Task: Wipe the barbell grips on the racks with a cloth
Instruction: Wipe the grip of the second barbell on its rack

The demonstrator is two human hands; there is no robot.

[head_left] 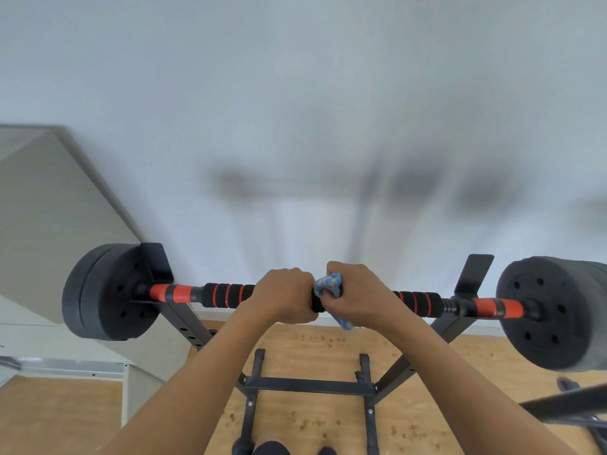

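While left hand [282, 295] grips barbell [226, 295] | right hand [361, 293] clamps cloth [328, 285] alongside | racks [157, 261] well outboard

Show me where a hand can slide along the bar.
Free: the left foam grip, between the left hand and the left hook; the right foam grip, between the right hand and the right hook. Crowded: the middle of the bar, where both hands and the cloth meet.

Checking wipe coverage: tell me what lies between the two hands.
Head view: the blue cloth, held by the right hand, and a sliver of black foam grip beside the left hand.
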